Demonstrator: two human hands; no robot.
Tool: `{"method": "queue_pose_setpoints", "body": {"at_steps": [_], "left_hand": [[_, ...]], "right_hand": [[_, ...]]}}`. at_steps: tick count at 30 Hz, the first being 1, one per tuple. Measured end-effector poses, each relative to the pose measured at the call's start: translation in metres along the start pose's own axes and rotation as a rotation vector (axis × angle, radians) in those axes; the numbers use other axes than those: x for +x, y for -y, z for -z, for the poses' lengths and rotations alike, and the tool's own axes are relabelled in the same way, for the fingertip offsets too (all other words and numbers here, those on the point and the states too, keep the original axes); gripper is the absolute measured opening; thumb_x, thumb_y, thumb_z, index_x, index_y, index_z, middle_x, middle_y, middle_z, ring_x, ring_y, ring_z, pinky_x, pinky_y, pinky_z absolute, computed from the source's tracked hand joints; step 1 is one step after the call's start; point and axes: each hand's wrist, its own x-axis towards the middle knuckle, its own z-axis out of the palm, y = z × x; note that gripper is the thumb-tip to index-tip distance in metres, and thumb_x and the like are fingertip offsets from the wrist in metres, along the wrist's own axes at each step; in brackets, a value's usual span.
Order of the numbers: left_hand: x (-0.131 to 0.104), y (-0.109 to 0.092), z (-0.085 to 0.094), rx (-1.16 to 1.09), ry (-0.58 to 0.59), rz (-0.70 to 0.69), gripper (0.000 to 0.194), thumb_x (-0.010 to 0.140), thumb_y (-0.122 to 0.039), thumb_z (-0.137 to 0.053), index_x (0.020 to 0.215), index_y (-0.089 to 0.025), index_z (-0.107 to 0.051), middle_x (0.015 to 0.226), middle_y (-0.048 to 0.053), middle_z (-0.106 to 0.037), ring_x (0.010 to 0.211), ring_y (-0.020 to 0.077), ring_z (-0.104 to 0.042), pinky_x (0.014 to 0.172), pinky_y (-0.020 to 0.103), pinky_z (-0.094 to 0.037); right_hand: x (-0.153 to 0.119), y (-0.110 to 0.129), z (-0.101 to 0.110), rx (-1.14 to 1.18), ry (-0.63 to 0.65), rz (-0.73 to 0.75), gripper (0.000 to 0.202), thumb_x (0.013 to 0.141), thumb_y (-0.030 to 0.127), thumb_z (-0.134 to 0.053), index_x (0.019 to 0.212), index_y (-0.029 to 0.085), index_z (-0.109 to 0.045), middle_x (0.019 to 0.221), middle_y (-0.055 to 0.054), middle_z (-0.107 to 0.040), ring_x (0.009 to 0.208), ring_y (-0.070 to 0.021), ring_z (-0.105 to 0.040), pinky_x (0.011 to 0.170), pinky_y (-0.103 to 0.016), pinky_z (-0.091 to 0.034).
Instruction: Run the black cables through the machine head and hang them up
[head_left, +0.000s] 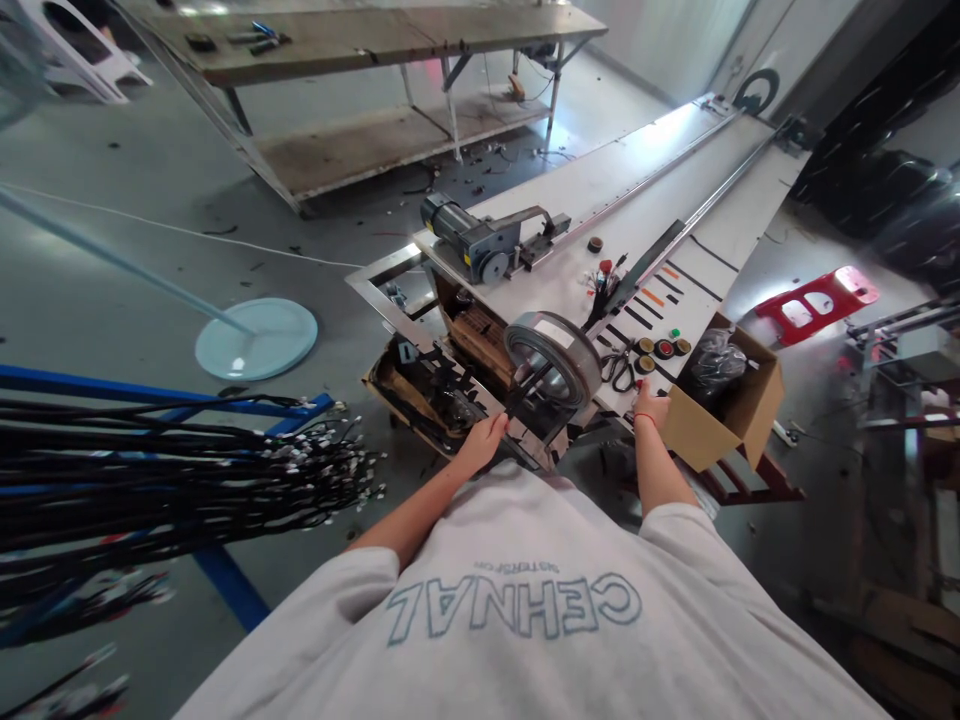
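My left hand [486,440] is closed at the near end of a dark rod or strip beside the large round wheel [553,360]; what its fingers grip is too small to make out. At the near right edge of the long white workbench [570,270], my right hand [649,405] is closed, with a small red thing at its fingertips. Black-handled scissors [620,368] and several tape rolls [664,349] lie just beyond it. Short black and orange strips [653,298] are laid in a row farther up the bench, next to a bundle of wires [602,285].
A motor [469,238] is mounted on the bench's left side. An open cardboard box [701,425] stands at the right, near a red stool [817,303]. Black cables [172,470] hang on a blue rack at the left. Another table [337,45] stands behind.
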Motion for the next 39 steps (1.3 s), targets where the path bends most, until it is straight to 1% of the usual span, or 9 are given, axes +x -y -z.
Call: {"method": "queue_pose_setpoints", "body": {"at_steps": [8, 11, 13, 15, 16, 18, 21, 27, 39], "left_hand": [[-0.002, -0.007, -0.002, -0.081, 0.064, -0.006, 0.053, 0.088, -0.061, -0.026, 0.074, -0.017, -0.051, 0.056, -0.002, -0.045, 0.053, 0.0116, -0.042, 0.054, 0.024, -0.035], [-0.002, 0.002, 0.003, -0.071, 0.263, 0.055, 0.05, 0.082, -0.064, -0.04, 0.072, -0.017, -0.053, 0.054, -0.003, -0.048, 0.052, 0.0117, -0.044, 0.054, 0.024, -0.037], [-0.005, 0.019, 0.01, 0.018, 0.468, 0.119, 0.047, 0.073, -0.063, -0.053, 0.064, -0.017, -0.054, 0.052, -0.002, -0.051, 0.052, 0.0125, -0.046, 0.056, 0.025, -0.038], [-0.012, 0.039, 0.018, 0.119, 0.559, 0.202, 0.044, 0.065, -0.059, -0.06, 0.057, -0.017, -0.054, 0.051, -0.001, -0.052, 0.053, 0.0134, -0.046, 0.057, 0.025, -0.037], [-0.017, 0.049, 0.023, 0.16, 0.524, 0.238, 0.042, 0.063, -0.058, -0.061, 0.055, -0.017, -0.053, 0.05, -0.001, -0.052, 0.054, 0.0137, -0.046, 0.056, 0.025, -0.036], [-0.03, 0.064, 0.033, 0.2, 0.339, 0.262, 0.041, 0.064, -0.057, -0.057, 0.055, -0.018, -0.051, 0.05, -0.001, -0.049, 0.055, 0.0141, -0.045, 0.056, 0.025, -0.034], [-0.052, 0.068, 0.047, 0.167, 0.146, 0.217, 0.043, 0.07, -0.059, -0.046, 0.055, -0.019, -0.046, 0.05, -0.002, -0.042, 0.055, 0.0132, -0.04, 0.054, 0.025, -0.031], [-0.079, 0.045, 0.052, 0.145, 0.079, 0.202, 0.045, 0.073, -0.059, -0.041, 0.053, -0.02, -0.037, 0.051, -0.003, -0.034, 0.052, 0.0104, -0.031, 0.052, 0.024, -0.026], [-0.076, 0.029, 0.05, 0.097, 0.068, 0.212, 0.046, 0.071, -0.061, -0.043, 0.052, -0.019, -0.041, 0.048, -0.003, -0.04, 0.051, 0.0117, -0.035, 0.051, 0.024, -0.028]], "right_hand": [[0.001, 0.0, 0.0, -0.007, -0.002, -0.01, 0.073, 0.077, 0.074, -0.047, 0.117, 0.013, -0.051, 0.12, -0.023, -0.058, 0.111, -0.0352, -0.056, 0.092, -0.042, -0.044], [0.0, -0.001, 0.002, 0.009, 0.008, 0.003, 0.071, 0.077, 0.072, -0.049, 0.115, 0.013, -0.052, 0.118, -0.023, -0.059, 0.11, -0.0352, -0.056, 0.091, -0.042, -0.045], [-0.001, -0.001, 0.003, 0.016, 0.012, 0.009, 0.07, 0.077, 0.072, -0.049, 0.114, 0.013, -0.053, 0.117, -0.023, -0.059, 0.11, -0.0359, -0.057, 0.09, -0.043, -0.045], [-0.002, -0.001, 0.003, 0.019, 0.006, 0.008, 0.069, 0.077, 0.071, -0.05, 0.113, 0.012, -0.053, 0.117, -0.024, -0.059, 0.11, -0.0363, -0.057, 0.091, -0.044, -0.045], [-0.002, -0.001, 0.004, 0.02, 0.004, 0.009, 0.069, 0.077, 0.07, -0.051, 0.113, 0.012, -0.053, 0.117, -0.024, -0.059, 0.11, -0.0362, -0.057, 0.091, -0.044, -0.045], [-0.002, -0.001, 0.003, 0.025, 0.008, 0.014, 0.069, 0.078, 0.07, -0.05, 0.114, 0.012, -0.053, 0.116, -0.024, -0.059, 0.11, -0.0356, -0.057, 0.091, -0.044, -0.044], [-0.002, -0.001, 0.003, 0.02, 0.008, 0.007, 0.07, 0.077, 0.07, -0.05, 0.116, 0.012, -0.051, 0.117, -0.023, -0.059, 0.11, -0.0353, -0.057, 0.091, -0.044, -0.044], [-0.003, -0.002, 0.004, 0.014, 0.015, 0.002, 0.069, 0.078, 0.07, -0.05, 0.117, 0.013, -0.051, 0.118, -0.023, -0.059, 0.111, -0.0354, -0.056, 0.092, -0.043, -0.044], [0.001, -0.004, 0.002, 0.038, 0.013, 0.009, 0.069, 0.077, 0.069, -0.052, 0.115, 0.011, -0.052, 0.117, -0.024, -0.059, 0.111, -0.0354, -0.056, 0.091, -0.043, -0.044]]}}
